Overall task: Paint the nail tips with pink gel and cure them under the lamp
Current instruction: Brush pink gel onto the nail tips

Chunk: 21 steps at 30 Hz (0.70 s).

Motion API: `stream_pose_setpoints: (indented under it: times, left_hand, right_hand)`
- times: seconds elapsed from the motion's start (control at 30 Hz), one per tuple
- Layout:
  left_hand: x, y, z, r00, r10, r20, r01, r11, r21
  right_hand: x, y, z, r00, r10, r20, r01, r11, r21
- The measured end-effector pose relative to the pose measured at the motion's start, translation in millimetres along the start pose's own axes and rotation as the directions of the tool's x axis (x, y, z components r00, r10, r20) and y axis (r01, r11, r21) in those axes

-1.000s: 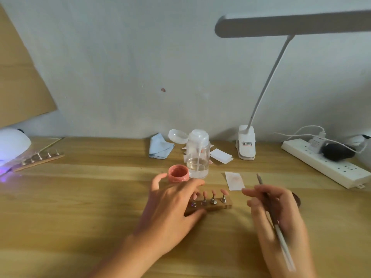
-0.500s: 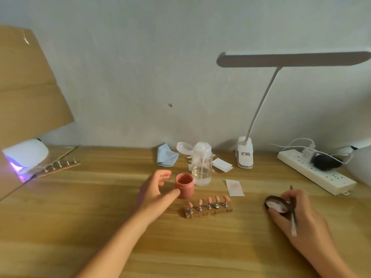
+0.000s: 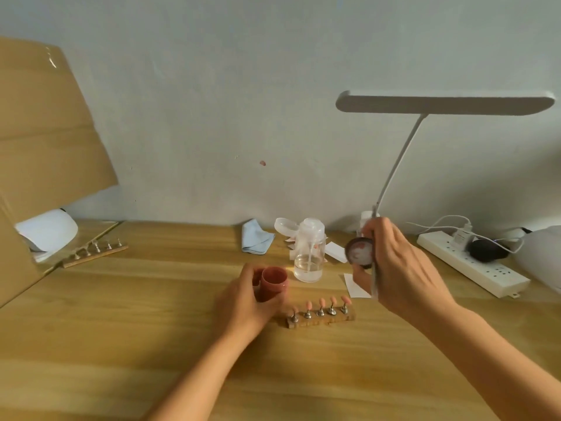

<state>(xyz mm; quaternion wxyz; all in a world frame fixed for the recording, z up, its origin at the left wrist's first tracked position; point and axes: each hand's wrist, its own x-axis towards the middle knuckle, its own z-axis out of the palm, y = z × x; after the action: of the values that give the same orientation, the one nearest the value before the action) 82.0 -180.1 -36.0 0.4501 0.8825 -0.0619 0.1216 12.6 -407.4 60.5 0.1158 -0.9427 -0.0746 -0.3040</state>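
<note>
Altogether five nail tips [image 3: 322, 301], one jar [image 3: 274, 282]

Near the middle of the table [image 3: 121, 329] my left hand [image 3: 243, 302] grips the jar [image 3: 274, 284] just behind the left end of the nail-tip stand [image 3: 320, 318], the pump bottle [image 3: 309, 253] behind it, my right hand [image 3: 403, 268] holding the lid [image 3: 359, 253] aloft right of that bottle.

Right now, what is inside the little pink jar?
Of the pink jar, only the open mouth and reddish inner wall show; the angle hides any gel inside. The left hand grips its left side.
</note>
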Motion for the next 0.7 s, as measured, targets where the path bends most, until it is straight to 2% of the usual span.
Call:
stream_pose_setpoints:
  times: [0.07, 0.13, 0.2, 0.37, 0.47, 0.7]
  left_hand:
    - [-0.2, -5.4, -2.8, 1.000, -0.012, -0.009, 0.011, 0.999, -0.035]
    - [0.2, -7.9, -1.8, 1.000, -0.008, -0.016, 0.007, 0.998, -0.063]
    - [1.3, -8.8, 0.2, 1.000, 0.000, -0.008, 0.000, 0.997, -0.079]
    - [5.1, -12.8, 2.7, 1.000, 0.002, -0.016, -0.003, 0.998, -0.060]
    - [6.6, -14.3, 4.0, 1.000, -0.003, -0.012, 0.002, 0.999, -0.037]
    - [7.5, -15.9, 2.1, 0.996, -0.003, 0.085, 0.008, 0.998, -0.059]
  right_hand:
    - [-15.2, 12.0, 8.9, 0.979, 0.200, 0.046, -0.201, 0.980, 0.000]
    - [-39.4, 24.8, 17.9, 0.907, 0.388, 0.163, -0.396, 0.918, 0.021]
    - [-59.7, 34.7, 25.3, 0.858, 0.465, 0.217, -0.492, 0.866, 0.089]
    - [-67.7, 34.4, 27.3, 0.856, 0.433, 0.280, -0.487, 0.858, 0.163]
    - [-66.3, 34.8, 28.7, 0.845, 0.468, 0.258, -0.513, 0.845, 0.148]
    - [-68.2, 35.9, 34.0, 0.940, 0.306, 0.152, -0.330, 0.928, 0.175]
